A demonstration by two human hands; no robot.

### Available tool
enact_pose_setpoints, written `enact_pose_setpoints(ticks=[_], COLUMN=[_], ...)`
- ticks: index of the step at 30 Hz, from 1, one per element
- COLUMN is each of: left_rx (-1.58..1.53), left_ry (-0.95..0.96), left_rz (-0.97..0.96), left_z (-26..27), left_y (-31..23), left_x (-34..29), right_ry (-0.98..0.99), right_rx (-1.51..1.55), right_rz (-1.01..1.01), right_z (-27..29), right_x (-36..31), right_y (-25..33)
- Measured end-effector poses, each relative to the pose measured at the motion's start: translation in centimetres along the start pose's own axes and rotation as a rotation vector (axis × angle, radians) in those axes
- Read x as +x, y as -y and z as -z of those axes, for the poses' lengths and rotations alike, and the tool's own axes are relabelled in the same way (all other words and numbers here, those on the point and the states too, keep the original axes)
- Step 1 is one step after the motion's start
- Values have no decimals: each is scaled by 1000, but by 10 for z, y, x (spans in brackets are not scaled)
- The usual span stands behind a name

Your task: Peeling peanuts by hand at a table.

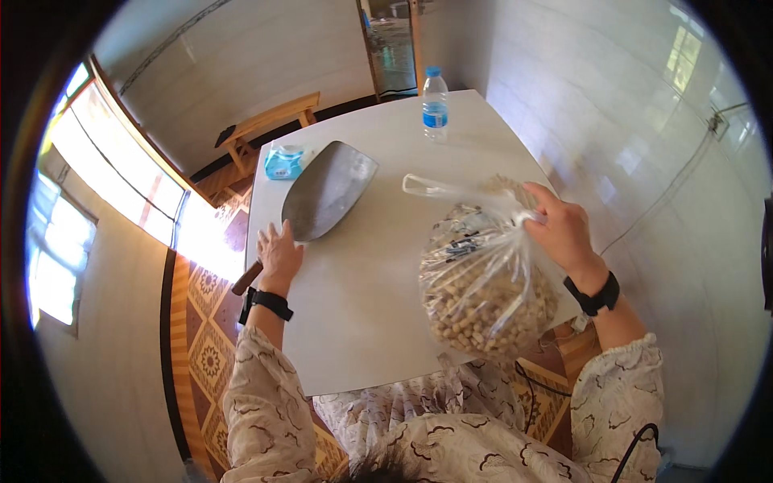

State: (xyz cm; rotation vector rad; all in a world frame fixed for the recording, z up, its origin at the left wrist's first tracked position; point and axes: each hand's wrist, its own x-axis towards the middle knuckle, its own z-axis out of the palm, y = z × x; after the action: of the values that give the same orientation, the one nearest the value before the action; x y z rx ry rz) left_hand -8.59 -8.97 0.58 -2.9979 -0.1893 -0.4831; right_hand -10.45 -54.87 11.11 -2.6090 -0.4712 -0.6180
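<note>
Head view: patterned sleeves lowest in frame, both wrists with black bands. Right hand (564, 229) is clamped on the gathered neck of a clear plastic bag (483, 282), which bulges with small round tan nuts or beans; the bag hangs or rests at the near right edge of the white table (362, 322). Left hand (279, 251) lies at the table's left edge, fingers closed loosely on the neck of a metal scoop (328, 193), whose wooden handle sticks out past that edge. The scoop blade is dull grey, smooth and shallowly dished. Judgement: supporting the bag's base on the table would spare the thin film. Far side of the table: a clear water bottle (435, 103); far left corner: a blue wipes pack (286, 161).
</note>
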Motion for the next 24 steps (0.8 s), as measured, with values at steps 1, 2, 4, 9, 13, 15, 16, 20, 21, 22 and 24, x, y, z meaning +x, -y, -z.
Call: enact_pose_setpoints(ticks=[1, 2, 4, 9, 13, 15, 16, 20, 21, 22, 24], left_rx=[-217, -419, -792, -1117, -988, -1130, -1194, -1336, -1332, -1270, -1210], left_ry=[-110, -219, -69, -39, 91, 89, 56, -5, 5, -78, -153], left_rz=[-122, -235, -430, -599, -651, -658, -629, -379, -382, -357, -333], left_z=[11, 29, 74, 132, 107, 103, 102, 117, 120, 124, 120], left_y=[-30, -59, -134, -260, -254, -240, -231, -186, -183, -186, -193], left_x=[1, -1, -15, -39, -19, -10, -8, 24, 38, 50, 61], right_ry=[-12, -25, -90, -347, -540, -612, -642, -581, -604, -603, -585], right_rx=[12, 41, 88, 276, 120, -37, -128, 390, 525, 525, 841], right_rz=[-25, -43, -18, -174, -259, -389, -450, -844, -868, -867, -882], right_z=[5, 5, 2, 25, 28, 36, 37, 41, 40, 45, 56], right_x=[1, 4, 16, 60, 61, 31, 14, -14, -20, -20, -15], right_y=[0, -1, -1, 14, -49, -135, -168, -162, -163, -167, -175])
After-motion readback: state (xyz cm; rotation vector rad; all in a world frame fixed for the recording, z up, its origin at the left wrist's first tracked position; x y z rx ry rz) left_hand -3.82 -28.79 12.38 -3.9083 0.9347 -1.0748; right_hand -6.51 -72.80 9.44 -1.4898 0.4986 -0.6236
